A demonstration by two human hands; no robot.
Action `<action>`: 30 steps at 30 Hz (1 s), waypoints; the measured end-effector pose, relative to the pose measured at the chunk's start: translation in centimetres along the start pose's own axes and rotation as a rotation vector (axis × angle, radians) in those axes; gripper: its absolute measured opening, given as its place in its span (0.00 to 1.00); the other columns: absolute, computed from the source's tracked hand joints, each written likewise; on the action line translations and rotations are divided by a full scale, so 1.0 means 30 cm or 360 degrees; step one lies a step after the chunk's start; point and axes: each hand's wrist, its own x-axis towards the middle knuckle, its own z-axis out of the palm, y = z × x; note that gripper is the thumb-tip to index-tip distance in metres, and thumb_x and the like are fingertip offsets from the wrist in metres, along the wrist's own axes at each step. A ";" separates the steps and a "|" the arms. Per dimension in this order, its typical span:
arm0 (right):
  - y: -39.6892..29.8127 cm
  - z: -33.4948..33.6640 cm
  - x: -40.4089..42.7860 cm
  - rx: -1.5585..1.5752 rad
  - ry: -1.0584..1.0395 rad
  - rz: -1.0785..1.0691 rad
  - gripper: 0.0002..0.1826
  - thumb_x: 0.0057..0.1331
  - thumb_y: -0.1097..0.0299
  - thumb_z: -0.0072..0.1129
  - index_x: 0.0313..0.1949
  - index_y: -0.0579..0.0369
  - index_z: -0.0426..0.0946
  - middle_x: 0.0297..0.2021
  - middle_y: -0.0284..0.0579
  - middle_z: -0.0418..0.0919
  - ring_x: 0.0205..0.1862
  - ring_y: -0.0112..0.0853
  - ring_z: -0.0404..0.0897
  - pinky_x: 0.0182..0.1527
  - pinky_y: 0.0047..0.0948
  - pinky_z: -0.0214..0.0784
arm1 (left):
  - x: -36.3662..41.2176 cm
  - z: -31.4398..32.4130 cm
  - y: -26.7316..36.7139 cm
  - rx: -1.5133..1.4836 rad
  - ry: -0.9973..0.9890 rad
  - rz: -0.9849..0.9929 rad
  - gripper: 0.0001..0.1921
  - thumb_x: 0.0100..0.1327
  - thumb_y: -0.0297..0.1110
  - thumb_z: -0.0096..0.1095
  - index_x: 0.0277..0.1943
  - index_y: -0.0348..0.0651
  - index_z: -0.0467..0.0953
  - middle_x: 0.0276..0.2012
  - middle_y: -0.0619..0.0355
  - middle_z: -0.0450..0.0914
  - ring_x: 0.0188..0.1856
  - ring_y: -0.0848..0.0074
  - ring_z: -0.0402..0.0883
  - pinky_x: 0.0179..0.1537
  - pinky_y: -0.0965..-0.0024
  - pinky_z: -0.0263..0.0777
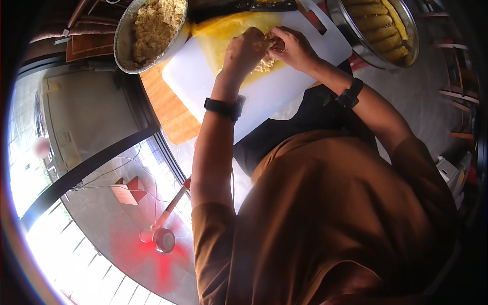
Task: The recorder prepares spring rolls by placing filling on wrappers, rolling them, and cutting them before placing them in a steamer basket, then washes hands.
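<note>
My left hand (247,50) is curled, with its fingers around part of a clump of pale minced filling. The thumb and fingers of my right hand (293,47) pinch the other side of this clump. Both hands work close together above a thin yellow sheet (217,40), spread on a white plastic cutting board (187,72). More minced filling (265,64) lies on the sheet just below my fingers. At the upper left a metal bowl (124,49) holds a large mass of filling (156,34). My fingers hide part of the clump.
A knife with a dark riveted handle (274,5) lies along the board's far edge. To the right stands a round steel pan (352,38) with several yellow rolls (375,32). The board rests on a wooden surface (171,106). A red fan (164,241) stands at lower left.
</note>
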 end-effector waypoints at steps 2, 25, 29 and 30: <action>0.006 -0.001 0.001 0.0039 -0.0020 -0.0038 0.17 0.55 0.72 0.69 0.44 0.61 0.78 0.38 0.46 0.80 0.36 0.42 0.83 0.42 0.35 0.75 | 0.021 -0.005 0.032 -0.0016 -0.0035 -0.0215 0.12 0.58 0.40 0.66 0.42 0.44 0.81 0.38 0.49 0.86 0.44 0.55 0.85 0.47 0.58 0.78; -0.016 0.007 0.008 -0.0285 -0.0013 0.0034 0.14 0.58 0.71 0.65 0.44 0.61 0.79 0.37 0.47 0.80 0.42 0.43 0.81 0.45 0.38 0.74 | 0.017 -0.158 -0.112 -0.0404 -0.0168 -0.0163 0.15 0.55 0.37 0.71 0.42 0.39 0.83 0.36 0.51 0.87 0.40 0.69 0.86 0.43 0.67 0.77; -0.017 -0.016 -0.021 -0.0335 -0.0011 -0.0156 0.14 0.59 0.71 0.66 0.44 0.61 0.80 0.41 0.46 0.80 0.51 0.44 0.77 0.53 0.39 0.71 | -0.035 -0.237 -0.146 -0.0441 -0.0103 -0.0202 0.15 0.54 0.35 0.72 0.44 0.39 0.83 0.37 0.55 0.87 0.39 0.73 0.85 0.42 0.69 0.77; -0.014 -0.017 -0.029 -0.0335 -0.0009 -0.0154 0.14 0.59 0.71 0.66 0.44 0.61 0.80 0.41 0.46 0.80 0.51 0.44 0.77 0.53 0.39 0.71 | -0.047 -0.268 -0.131 -0.0414 -0.0163 -0.0261 0.17 0.54 0.35 0.74 0.46 0.38 0.83 0.38 0.56 0.87 0.38 0.76 0.85 0.41 0.71 0.77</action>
